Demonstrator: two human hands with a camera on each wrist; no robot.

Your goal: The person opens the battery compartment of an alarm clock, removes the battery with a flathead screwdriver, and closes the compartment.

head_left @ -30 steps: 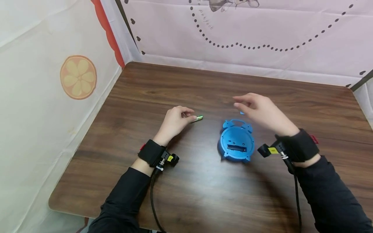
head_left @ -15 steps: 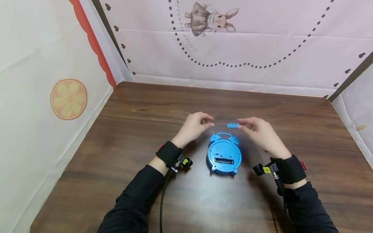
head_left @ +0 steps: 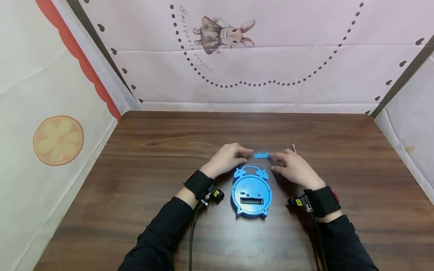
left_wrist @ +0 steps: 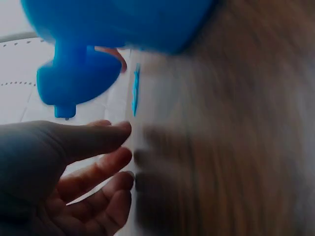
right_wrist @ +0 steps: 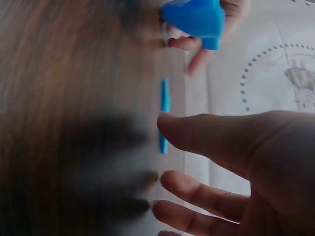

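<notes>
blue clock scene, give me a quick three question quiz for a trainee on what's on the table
1. True or false: the blue clock lies on the table with its back up and an open slot showing.
2. Which thing lies just beyond the clock's handle, between the fingertips of both hands?
A. a small blue cover
B. a screwdriver
C. a coin
3. Fill in: the thin pale stick lies on the table beyond the ____ hand.

Key
1. True. The dark rectangular slot shows on the upturned back.
2. A. The left hand and the right hand rest on the table either side of it, fingers relaxed.
3. right
</notes>
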